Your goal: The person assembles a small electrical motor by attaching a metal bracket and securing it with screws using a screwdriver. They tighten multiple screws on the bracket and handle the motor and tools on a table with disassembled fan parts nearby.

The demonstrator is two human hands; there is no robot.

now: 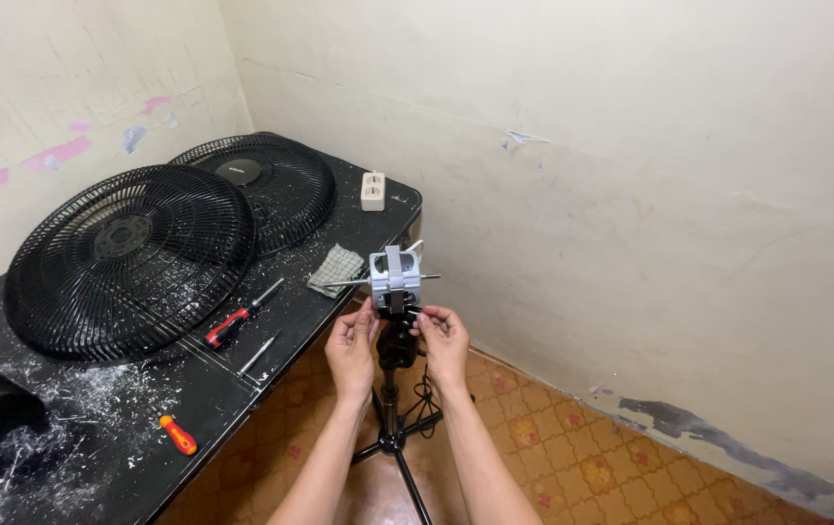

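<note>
**Hands at the fan motor mount**

Motor (pixel 396 276), a grey metal fan unit with a thin steel shaft running left to right through it, sits on top of a black stand (pixel 393 389) whose legs spread on the patterned orange floor tiles (pixel 573 457). The assembly stands just right of the near-right edge of the black worktable (pixel 96 428), in front of the cream wall (pixel 631 194).

My left hand (pixel 351 348) is raised to the left underside of the motor, fingers curled, with the fingertips touching the black mount below the housing. My right hand (pixel 444 342) mirrors it on the right side, fingers bent inward and pinching at the same black joint. Whether either hand grips a small part there, I cannot tell.

On the worktable, two round black wire fan guards (pixel 130 258) lie overlapping at the far left. A red-handled screwdriver (pixel 240 316) and a plain steel rod (pixel 258 354) lie near the table's right edge, with a folded green checked cloth (pixel 336 269) beyond them. A white socket block (pixel 372 191) rests at the far corner. A short orange-handled tool (pixel 178 435) lies near me among white debris.
</note>
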